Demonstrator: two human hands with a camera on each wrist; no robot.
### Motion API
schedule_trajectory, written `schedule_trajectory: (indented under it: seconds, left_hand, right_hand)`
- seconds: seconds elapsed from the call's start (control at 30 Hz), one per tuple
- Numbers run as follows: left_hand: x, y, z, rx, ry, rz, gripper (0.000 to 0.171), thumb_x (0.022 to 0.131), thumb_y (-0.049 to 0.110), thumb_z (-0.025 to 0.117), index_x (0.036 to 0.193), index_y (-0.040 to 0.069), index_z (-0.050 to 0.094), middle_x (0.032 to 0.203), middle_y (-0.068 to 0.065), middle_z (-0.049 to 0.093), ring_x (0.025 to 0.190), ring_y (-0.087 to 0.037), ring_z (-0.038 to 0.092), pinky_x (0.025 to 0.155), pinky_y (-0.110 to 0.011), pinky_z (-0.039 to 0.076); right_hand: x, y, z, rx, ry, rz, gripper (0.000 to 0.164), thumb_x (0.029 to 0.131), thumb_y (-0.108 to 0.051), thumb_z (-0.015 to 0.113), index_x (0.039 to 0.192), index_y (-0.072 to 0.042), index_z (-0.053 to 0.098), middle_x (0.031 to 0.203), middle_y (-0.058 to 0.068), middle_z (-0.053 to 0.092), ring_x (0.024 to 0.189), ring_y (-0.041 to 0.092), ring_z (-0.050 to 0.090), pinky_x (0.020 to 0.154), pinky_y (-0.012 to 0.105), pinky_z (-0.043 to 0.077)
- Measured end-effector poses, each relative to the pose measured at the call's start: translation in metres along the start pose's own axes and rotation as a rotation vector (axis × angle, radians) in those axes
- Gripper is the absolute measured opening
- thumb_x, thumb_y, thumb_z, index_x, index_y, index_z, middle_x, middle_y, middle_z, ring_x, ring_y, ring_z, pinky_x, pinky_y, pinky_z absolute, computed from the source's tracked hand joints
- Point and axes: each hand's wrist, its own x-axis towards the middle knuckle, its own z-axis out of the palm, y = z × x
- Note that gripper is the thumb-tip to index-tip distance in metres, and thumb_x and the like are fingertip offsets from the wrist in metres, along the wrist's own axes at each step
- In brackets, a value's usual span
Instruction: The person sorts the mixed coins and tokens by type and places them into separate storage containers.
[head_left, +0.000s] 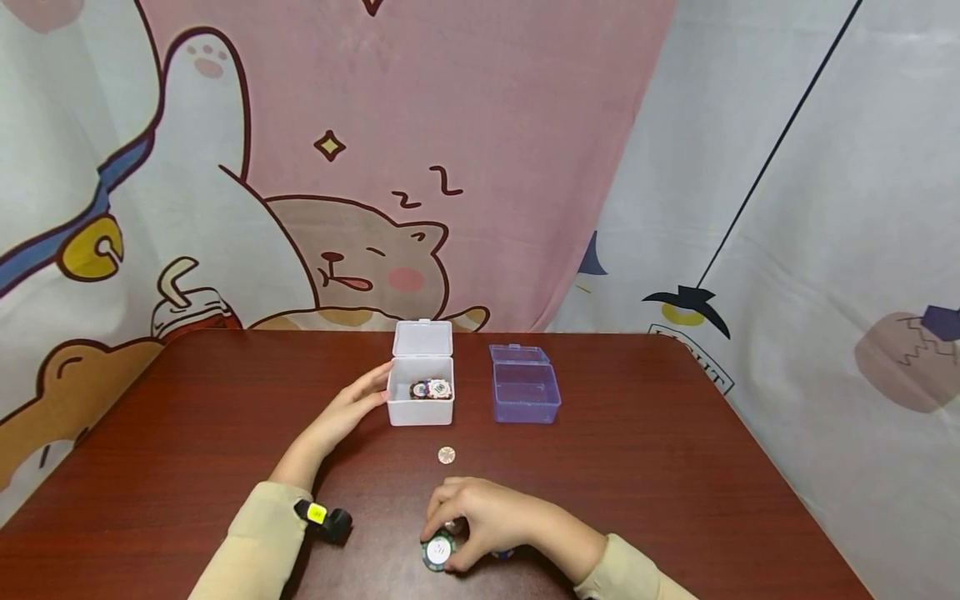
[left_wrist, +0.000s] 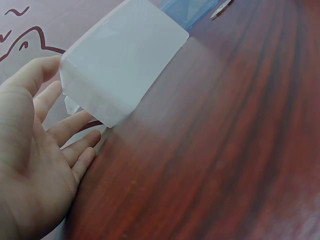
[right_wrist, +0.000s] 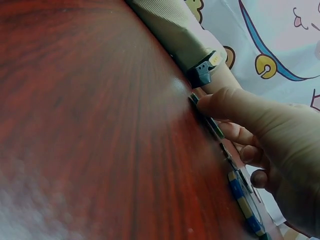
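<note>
My right hand (head_left: 487,518) pinches a green-edged poker chip (head_left: 438,551) between thumb and fingers, low over the table near its front. In the right wrist view the chip (right_wrist: 207,117) appears almost edge-on. Beneath that hand lies a blue-and-cream poker chip (right_wrist: 245,205), mostly hidden in the head view. My left hand (head_left: 347,414) rests at the left side of a white lidded box (head_left: 420,412), fingers spread loosely, as the left wrist view also shows. The box's lid stands up, and several poker chips (head_left: 431,389) lie inside.
A translucent blue-purple box (head_left: 526,412) with its lid raised stands right of the white box. One small coin-like disc (head_left: 446,455) lies on the brown table (head_left: 660,483) between the white box and my right hand. A printed curtain (head_left: 525,125) hangs behind.
</note>
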Motion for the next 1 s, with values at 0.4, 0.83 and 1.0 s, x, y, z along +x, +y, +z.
schedule_trajectory:
  seconds: [0.4,0.83,1.0]
  left_hand:
    - [0.001,-0.003,0.000,-0.007,-0.007,-0.004,0.054,0.098,0.005,0.050,0.147,-0.003,0.030,0.144,-0.031,0.034,0.132,-0.044,0.032,0.104,-0.059,0.022]
    - [0.001,-0.003,-0.001,-0.008,-0.008,0.004,0.054,0.098,0.004,0.050,0.147,-0.003,0.030,0.144,-0.030,0.034,0.131,-0.043,0.034,0.104,-0.058,0.023]
    - [0.002,-0.004,-0.001,-0.009,-0.010,0.008,0.053,0.098,0.003,0.049,0.147,-0.004,0.030,0.145,-0.031,0.034,0.131,-0.043,0.033,0.103,-0.058,0.023]
  right_hand:
    - [-0.001,0.003,-0.004,0.026,0.042,0.036,0.038,0.068,-0.020,0.084,0.104,-0.016,0.074,0.100,-0.011,0.059,0.097,-0.004,0.048,0.085,0.010,0.037]
    - [0.000,0.008,-0.018,0.107,0.118,0.129,0.037,0.068,-0.015,0.084,0.104,-0.014,0.074,0.101,-0.010,0.060,0.111,0.008,0.053,0.101,0.028,0.036]
    - [0.001,0.012,-0.021,0.124,0.146,0.134,0.037,0.068,-0.014,0.084,0.104,-0.013,0.074,0.100,-0.010,0.060,0.116,0.015,0.052,0.103,0.031,0.035]
